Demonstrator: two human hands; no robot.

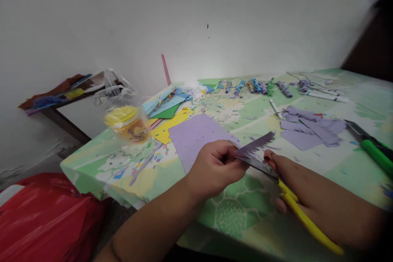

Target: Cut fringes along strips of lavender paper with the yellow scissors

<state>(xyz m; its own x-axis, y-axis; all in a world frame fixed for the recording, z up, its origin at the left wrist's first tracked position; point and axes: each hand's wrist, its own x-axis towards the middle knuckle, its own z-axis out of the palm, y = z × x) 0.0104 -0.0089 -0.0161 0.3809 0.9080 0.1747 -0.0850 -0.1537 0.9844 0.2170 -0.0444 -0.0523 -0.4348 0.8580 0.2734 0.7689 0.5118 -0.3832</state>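
My left hand (216, 168) pinches a purple paper strip (256, 144) whose lower edge is cut into a fringe. In my right hand (294, 184) is a pair of scissors with yellow handles (307, 219). The scissor blades reach left toward the strip, close to the left fingers; the fingers hide part of the tips. A reddish thing shows at the right fingers, too unclear to name. Under and beyond the left hand lies a purple paper sheet (199, 133). Cut purple paper pieces (307, 129), some fringed, lie in a loose pile to the right.
Several curled paper rolls (260, 86) line the table's back. A yellow-lidded cup (127, 125) in clear plastic stands left, near coloured paper sheets (172, 108). Green-handled scissors (376, 155) lie at the right. A red plastic bag (52, 217) is beside the table.
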